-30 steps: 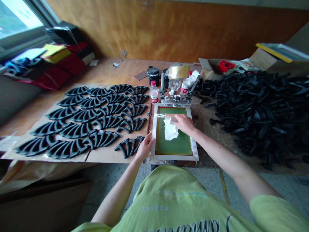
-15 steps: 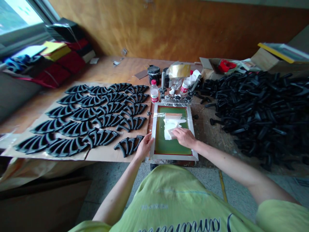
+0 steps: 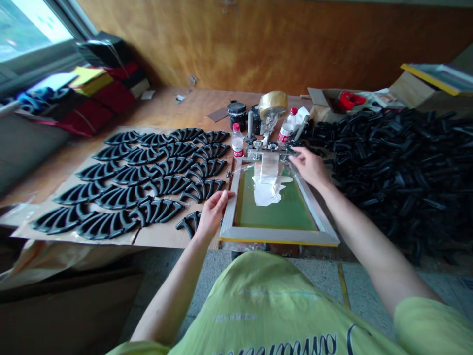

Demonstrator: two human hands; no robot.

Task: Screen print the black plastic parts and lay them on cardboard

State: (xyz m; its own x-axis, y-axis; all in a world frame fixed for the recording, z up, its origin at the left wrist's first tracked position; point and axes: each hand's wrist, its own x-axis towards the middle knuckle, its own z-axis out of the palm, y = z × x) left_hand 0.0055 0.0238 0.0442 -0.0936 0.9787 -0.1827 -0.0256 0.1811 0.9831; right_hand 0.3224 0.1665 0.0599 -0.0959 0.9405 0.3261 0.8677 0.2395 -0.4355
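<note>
A screen printing frame (image 3: 281, 235) with a green mesh is tilted up at its near edge. My left hand (image 3: 214, 212) grips the frame's left side, thumb along the rim. White ink (image 3: 266, 193) lies in a patch on the mesh. A pale squeegee (image 3: 269, 166) rests at the far end, leaning by the metal hinge clamp (image 3: 273, 151). My right hand (image 3: 311, 166) is just right of the clamp, holding nothing, its fingers apart. What lies beneath the frame is hidden.
Rows of black curved handle-like parts (image 3: 107, 195) cover cardboard on the left. A large heap of similar black parts (image 3: 391, 167) lies right. Behind stand a red-capped bottle (image 3: 237, 142), a black tub (image 3: 236, 114) and a tape roll (image 3: 272, 104).
My right hand has let go of the squeegee and moved right and away from me. The squeegee now sits at the far end. The frame's near edge has risen.
</note>
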